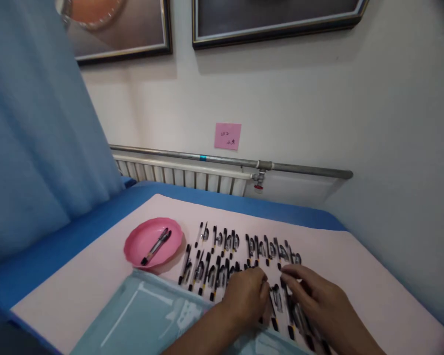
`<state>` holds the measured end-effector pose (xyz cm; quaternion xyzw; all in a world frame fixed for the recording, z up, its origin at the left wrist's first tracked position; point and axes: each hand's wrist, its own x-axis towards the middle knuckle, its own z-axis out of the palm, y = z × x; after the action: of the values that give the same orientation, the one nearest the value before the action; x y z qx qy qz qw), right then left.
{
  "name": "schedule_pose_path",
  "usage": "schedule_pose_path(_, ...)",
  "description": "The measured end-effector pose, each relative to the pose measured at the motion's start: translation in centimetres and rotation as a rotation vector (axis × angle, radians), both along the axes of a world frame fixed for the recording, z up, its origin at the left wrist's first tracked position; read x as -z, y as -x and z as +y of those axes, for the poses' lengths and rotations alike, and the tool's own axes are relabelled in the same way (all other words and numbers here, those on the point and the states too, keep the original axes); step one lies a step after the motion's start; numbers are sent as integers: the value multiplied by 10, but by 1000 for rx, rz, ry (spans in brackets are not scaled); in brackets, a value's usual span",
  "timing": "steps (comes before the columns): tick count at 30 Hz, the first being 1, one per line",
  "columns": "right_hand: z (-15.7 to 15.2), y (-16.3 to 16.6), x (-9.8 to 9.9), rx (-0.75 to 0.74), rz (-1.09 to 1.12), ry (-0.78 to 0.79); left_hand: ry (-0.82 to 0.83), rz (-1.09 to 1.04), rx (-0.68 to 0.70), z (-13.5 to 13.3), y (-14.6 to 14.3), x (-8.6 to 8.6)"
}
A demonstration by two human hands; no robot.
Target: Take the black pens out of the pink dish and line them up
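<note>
Several black-and-clear pens (222, 251) lie in rows on a pale pink sheet (96, 281). My left hand (246, 298) rests knuckles-up on the near rows, fingers curled down onto the pens; what it grips is hidden. My right hand (314, 293) lies beside it to the right, fingers bent and reaching left over the pens (281, 296) between the two hands. A pink plate (136, 241) to the left holds two pens (156, 246).
A light blue plastic tray or sleeve (148, 315) lies at the near edge. The blue table (77, 222) meets a white wall with a radiator (181, 175), a pipe (299, 169) and a pink note (227, 136). A blue curtain (33, 138) hangs at left.
</note>
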<state>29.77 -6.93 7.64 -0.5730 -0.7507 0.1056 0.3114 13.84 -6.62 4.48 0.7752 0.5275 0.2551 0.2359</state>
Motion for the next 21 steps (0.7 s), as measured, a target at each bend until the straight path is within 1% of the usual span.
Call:
schedule_pose_path(2,8,-6,12,129,38,-101,-43,-11,-112,2,18,-7)
schedule_pose_path(4,14,-14,21,182,59,-137,-91,24,-313,6,50,-13)
schedule_pose_path(5,15,-19,23,196,82,-130,-94,106,-454,9,70,-16)
schedule_pose_path(6,15,-23,25,208,112,-109,-83,154,-544,13,92,-18)
schedule_pose_path(8,14,-30,25,240,174,-59,-41,238,-670,21,138,-19)
schedule_pose_path(10,13,-34,24,252,195,-26,18,331,-771,28,177,-17)
schedule_pose_path(12,11,-35,23,233,183,-30,84,402,-809,34,203,-12)
schedule_pose_path(14,10,-37,23,208,172,-55,157,446,-803,39,216,-4)
schedule_pose_path(18,8,-41,26,197,169,-86,247,480,-765,45,224,10)
schedule_pose_path(21,7,-42,30,171,150,-92,281,473,-755,50,227,16)
